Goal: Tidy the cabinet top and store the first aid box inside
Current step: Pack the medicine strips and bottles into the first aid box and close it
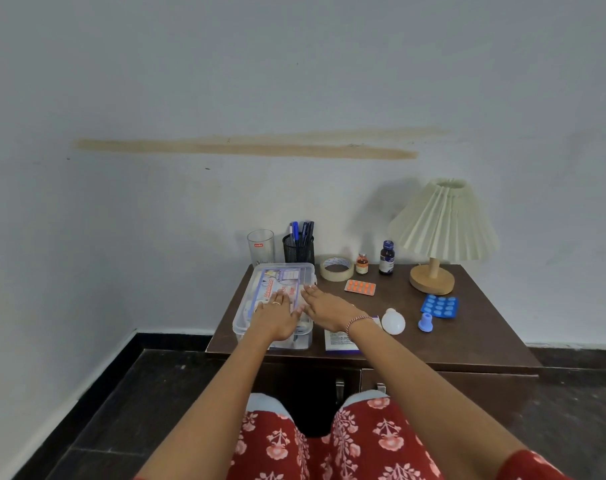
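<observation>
A clear plastic first aid box (256, 292) with its lid on lies at the left of the dark brown cabinet top (467, 327). My left hand (277, 318) rests flat on the lid, fingers spread. My right hand (325, 306) lies beside it, fingertips over the lid's right edge, palm down. Neither hand grips anything. Loose on the top are an orange pill strip (360, 287), a blue pill strip (440, 305), a tape roll (336, 268), a small orange bottle (362, 264), a dark bottle (386, 258), a white bulb (393, 322), a blue cap (426, 322) and a leaflet (336, 341).
A glass (260, 247) and a mesh pen holder (298, 249) stand at the back left by the wall. A pleated lamp (440, 233) stands at the back right. The cabinet doors with metal handles (339, 388) are shut, just past my knees.
</observation>
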The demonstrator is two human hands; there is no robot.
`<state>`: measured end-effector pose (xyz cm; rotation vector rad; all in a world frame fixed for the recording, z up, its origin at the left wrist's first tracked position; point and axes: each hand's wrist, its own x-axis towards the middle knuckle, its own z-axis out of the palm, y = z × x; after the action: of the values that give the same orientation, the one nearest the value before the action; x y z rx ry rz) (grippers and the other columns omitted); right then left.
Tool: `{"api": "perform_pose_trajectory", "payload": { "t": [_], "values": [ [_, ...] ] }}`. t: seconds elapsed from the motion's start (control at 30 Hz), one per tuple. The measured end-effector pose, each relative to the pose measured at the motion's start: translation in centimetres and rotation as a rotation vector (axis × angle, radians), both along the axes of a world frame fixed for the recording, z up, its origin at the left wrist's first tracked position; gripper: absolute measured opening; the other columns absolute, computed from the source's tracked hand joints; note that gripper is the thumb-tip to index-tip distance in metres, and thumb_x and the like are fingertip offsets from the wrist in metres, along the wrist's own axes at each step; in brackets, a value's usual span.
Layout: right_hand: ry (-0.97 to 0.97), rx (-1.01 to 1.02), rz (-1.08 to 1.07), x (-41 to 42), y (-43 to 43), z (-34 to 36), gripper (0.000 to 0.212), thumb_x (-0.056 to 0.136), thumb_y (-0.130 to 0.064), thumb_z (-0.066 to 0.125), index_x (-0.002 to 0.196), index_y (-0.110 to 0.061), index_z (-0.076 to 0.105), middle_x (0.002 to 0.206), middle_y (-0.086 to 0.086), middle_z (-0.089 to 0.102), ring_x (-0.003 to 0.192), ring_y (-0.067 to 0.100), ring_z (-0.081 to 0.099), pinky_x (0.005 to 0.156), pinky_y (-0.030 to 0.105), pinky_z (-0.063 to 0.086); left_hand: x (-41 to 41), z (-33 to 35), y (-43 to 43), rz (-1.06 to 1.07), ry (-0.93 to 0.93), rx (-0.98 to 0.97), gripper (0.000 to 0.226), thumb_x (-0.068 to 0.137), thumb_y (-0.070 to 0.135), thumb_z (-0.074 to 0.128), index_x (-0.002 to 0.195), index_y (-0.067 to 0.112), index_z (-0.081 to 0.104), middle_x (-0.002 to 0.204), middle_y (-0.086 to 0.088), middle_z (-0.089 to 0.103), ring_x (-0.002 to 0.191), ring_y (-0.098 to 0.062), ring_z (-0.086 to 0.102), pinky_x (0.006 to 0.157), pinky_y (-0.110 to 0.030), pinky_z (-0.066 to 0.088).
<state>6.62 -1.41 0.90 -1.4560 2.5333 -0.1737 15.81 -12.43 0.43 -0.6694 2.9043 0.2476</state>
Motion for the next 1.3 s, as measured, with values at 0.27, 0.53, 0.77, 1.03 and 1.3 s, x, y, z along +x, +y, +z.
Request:
{"api": "perform_pose_trajectory", "payload": {
  "t": [0.27,0.53,0.77,1.03,1.3],
  "values": [
    [0.172,-0.155,-0.011,-0.5,-0.7,-0.4,0.041,0.102,-0.022,0.031,0.134,-0.002,0.047,0.144,0.015,0.044,0.131,0.029,0.042,0.108,0.037,0.034,0.1,-0.4,0.7,0.041,0.046,-0.03,0.058,0.102,0.038,0.015,0.15,0.008,0.002,0.16,-0.008,0.0,0.147,-0.021,0.0,0.117,-0.045,0.005],
    [0.08,-0.427,-0.158,-2.9,-2.7,-0.2,0.023,0.091,-0.016,0.058,0.108,-0.006,0.07,0.114,0.015,0.066,0.106,0.025,0.06,0.09,0.029,0.045,0.3,-0.6,4.1,0.099,0.303,-0.26,0.034,0.092,0.011,0.051,0.126,0.009,0.046,0.125,-0.012,0.054,0.113,-0.026,0.051,0.089,-0.034,0.045],
    [-0.485,-0.506,-0.393,-5.2,-3.7,0.4,0.042,0.084,-0.005,0.065,0.124,0.006,0.055,0.125,0.022,0.058,0.118,0.033,0.054,0.101,0.039,0.044,-0.8,-0.4,6.6,0.043,0.199,-0.362,0.043,0.096,0.034,0.041,0.118,0.0,0.054,0.117,-0.021,0.06,0.111,-0.036,0.055,0.091,-0.043,0.049],
    [-0.834,-0.511,-0.456,-5.7,-4.0,1.1,0.047,0.085,0.009,0.058,0.13,0.007,0.045,0.131,0.021,0.055,0.123,0.031,0.052,0.101,0.036,0.045,-5.2,0.4,7.4,0.31,-0.137,0.034,0.055,0.099,0.006,0.036,0.144,-0.012,0.011,0.15,-0.037,0.01,0.14,-0.047,0.013,0.114,-0.049,0.015],
    [-0.791,-0.519,-0.497,-6.1,-4.4,1.1,0.05,0.083,0.006,0.063,0.131,0.006,0.046,0.13,0.018,0.056,0.116,0.024,0.054,0.086,0.025,0.043,-4.8,0.2,7.8,0.374,0.006,0.015,0.051,0.099,0.002,0.03,0.138,-0.021,0.008,0.145,-0.043,0.014,0.137,-0.052,0.016,0.115,-0.041,0.021]
  ]
}}
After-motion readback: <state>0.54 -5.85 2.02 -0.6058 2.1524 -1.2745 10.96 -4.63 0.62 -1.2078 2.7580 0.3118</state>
